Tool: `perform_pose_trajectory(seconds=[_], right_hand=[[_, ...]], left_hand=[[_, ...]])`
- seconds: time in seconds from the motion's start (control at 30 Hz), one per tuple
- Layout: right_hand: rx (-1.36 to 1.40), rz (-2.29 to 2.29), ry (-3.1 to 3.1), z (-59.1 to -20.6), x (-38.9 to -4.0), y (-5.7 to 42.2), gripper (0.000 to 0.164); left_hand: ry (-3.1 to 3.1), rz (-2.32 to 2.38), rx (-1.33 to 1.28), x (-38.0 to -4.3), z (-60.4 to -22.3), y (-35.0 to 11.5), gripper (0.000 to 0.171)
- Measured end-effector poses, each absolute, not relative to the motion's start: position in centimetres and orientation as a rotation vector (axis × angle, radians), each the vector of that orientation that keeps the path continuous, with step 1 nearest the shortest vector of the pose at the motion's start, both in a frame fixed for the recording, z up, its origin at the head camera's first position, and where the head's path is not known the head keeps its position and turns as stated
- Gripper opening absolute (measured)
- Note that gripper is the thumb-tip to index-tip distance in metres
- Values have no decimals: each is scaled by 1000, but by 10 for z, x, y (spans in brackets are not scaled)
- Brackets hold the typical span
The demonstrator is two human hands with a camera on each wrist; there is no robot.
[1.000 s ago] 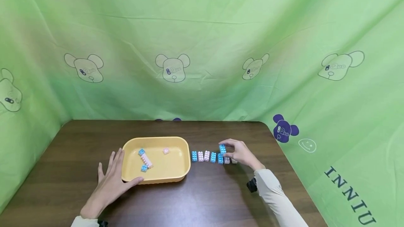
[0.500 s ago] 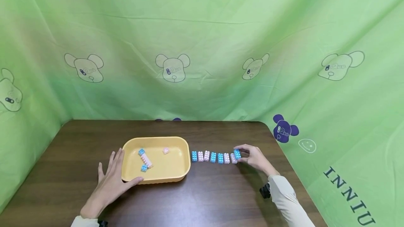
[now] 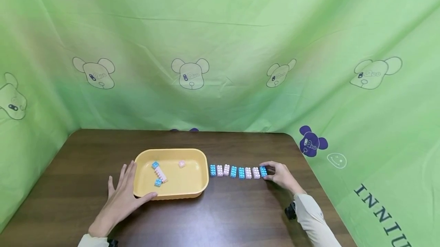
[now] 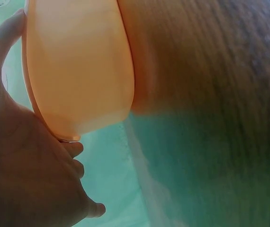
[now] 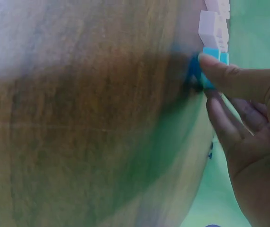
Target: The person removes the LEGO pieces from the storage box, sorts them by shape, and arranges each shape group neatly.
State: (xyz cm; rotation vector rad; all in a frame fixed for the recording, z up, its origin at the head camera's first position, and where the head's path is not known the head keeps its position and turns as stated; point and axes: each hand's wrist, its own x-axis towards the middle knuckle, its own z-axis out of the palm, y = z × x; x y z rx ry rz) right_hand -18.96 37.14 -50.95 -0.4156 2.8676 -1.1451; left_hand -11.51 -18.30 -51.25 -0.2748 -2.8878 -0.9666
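At the right end of a row of bricks, my right hand (image 3: 282, 177) pinches a blue building brick (image 3: 263, 171) between thumb and fingers. The right wrist view shows the thumb against this blue brick (image 5: 211, 51), beside a pale pink brick (image 5: 208, 26). The row continues leftward in blue and pink, from a pink brick (image 3: 256, 173) to a blue brick (image 3: 213, 170) near the yellow tray (image 3: 172, 196). My left hand (image 3: 120, 203) rests along the tray's left end with fingers spread and straight, the thumb at the front rim. The tray's side (image 4: 78, 71) fills much of the left wrist view.
Inside the tray lie a long pink brick (image 3: 160, 174), small blue bricks (image 3: 157, 182) at its ends, and a separate small pink brick (image 3: 181, 163). A brown wooden table (image 3: 220, 216) carries everything. Green printed cloth (image 3: 220, 102) hangs behind and at both sides.
My right hand has carried the blue brick from above the row rightward and lowered it to the row's right end, beside the last pink brick. The left hand has stayed on the tray.
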Motion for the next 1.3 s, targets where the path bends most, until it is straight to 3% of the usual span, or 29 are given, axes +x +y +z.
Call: perform_pose_trajectory(seconds=[0.43,0.8,1.3], right_hand=[[-449,-1234,2818,-512,-185,371,52],[-483,-1037,3048,-493,-184,368,56],[-660,-1011,3056,-453,-209,297,53]], left_hand=[[-2898,-961,-276,-115,-512,-183,127],[-2897,-964,-270,-115,-511,-183,128],[-2896,-977,-272,-115,-511,-183,129]])
